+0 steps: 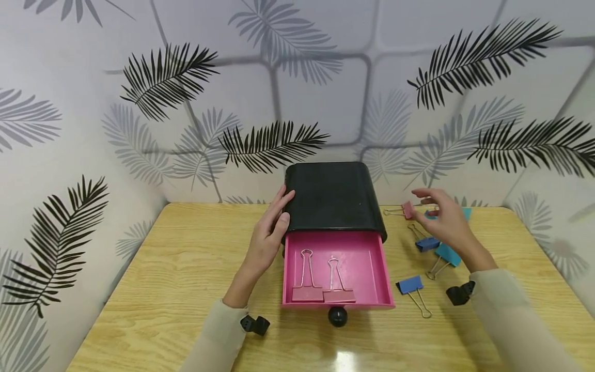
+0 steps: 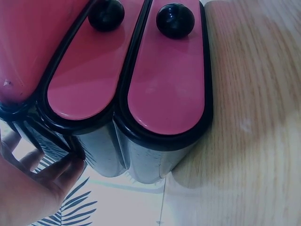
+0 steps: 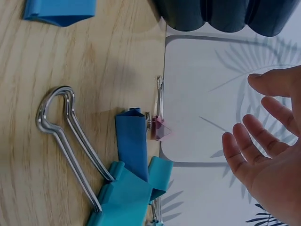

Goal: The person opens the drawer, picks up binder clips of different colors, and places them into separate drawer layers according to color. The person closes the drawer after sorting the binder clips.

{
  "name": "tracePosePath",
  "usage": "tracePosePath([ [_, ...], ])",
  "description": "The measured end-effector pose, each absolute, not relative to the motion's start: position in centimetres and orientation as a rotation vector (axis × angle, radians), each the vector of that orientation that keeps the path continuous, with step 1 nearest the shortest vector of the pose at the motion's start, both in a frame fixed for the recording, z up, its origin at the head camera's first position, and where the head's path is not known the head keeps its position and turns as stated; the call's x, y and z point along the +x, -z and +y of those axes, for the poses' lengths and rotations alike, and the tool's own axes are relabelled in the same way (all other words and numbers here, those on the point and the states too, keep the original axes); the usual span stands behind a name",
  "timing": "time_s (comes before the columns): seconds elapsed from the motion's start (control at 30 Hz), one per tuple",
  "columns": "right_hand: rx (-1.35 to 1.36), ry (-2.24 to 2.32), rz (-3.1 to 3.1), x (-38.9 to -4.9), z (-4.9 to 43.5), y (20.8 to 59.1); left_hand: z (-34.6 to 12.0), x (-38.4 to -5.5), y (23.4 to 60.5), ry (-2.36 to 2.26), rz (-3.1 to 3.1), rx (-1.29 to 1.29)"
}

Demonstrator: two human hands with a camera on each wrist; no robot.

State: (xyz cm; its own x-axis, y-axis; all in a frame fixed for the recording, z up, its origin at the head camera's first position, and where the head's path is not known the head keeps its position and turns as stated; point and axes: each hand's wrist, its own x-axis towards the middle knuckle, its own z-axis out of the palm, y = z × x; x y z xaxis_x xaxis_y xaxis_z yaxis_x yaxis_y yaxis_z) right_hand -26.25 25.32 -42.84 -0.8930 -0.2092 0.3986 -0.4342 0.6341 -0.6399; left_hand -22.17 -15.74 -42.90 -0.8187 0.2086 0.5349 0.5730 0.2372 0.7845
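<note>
A black drawer box (image 1: 330,196) stands on the table with its pink top drawer (image 1: 369,266) pulled out. Inside the drawer lie two pink binder clips (image 1: 307,294), side by side at the front. My left hand (image 1: 262,235) rests with extended fingers against the box's left side. Over the loose clips at the right hovers my right hand (image 1: 443,219), fingers loosely bent and nothing between them. Nearest its fingertips in the head view is another pink binder clip (image 1: 407,210). Below the hand are a dark blue binder clip (image 1: 427,244) and a teal binder clip (image 1: 448,254).
A blue binder clip (image 1: 410,284) lies right of the open drawer. More teal (image 1: 467,213) shows behind the right hand. Two lower drawers with black knobs (image 2: 175,21) are closed. A leaf-patterned wall (image 1: 321,103) stands directly behind the table (image 1: 186,268).
</note>
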Motion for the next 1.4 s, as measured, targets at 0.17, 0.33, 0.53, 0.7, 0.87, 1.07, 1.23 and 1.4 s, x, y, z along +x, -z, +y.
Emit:
tracePosePath([
  [0.17,0.481,-1.128,-2.601,-27.2,24.8,43.2,-16.0,-22.1,43.0,1.6,-2.192,-0.721],
  [0.33,0.438,-1.162,-2.627,-28.1,24.8,43.7,-16.1,-22.2,43.2,1.602,-2.188,-0.72],
  [0.53,0.392,-1.176,-2.685,-29.1,25.2,44.8,-16.0,-22.2,43.0,1.606,-2.179,-0.733],
  [0.7,0.334,-1.14,-2.756,-29.7,25.8,45.7,-15.8,-22.1,43.0,1.614,-2.177,-0.74],
  [0.87,0.268,-1.095,-2.815,-30.2,26.1,46.6,-15.7,-22.1,42.9,1.619,-2.166,-0.764],
  [1.07,0.254,-1.101,-2.827,-30.8,26.3,47.2,-15.6,-22.1,42.7,1.62,-2.152,-0.774],
  [1.23,0.261,-1.109,-2.868,-31.2,26.5,47.6,-15.6,-22.2,42.7,1.605,-2.174,-0.757],
  [1.4,0.295,-1.073,-2.9,-31.7,26.5,48.0,-15.9,-22.2,43.0,1.597,-2.186,-0.739],
])
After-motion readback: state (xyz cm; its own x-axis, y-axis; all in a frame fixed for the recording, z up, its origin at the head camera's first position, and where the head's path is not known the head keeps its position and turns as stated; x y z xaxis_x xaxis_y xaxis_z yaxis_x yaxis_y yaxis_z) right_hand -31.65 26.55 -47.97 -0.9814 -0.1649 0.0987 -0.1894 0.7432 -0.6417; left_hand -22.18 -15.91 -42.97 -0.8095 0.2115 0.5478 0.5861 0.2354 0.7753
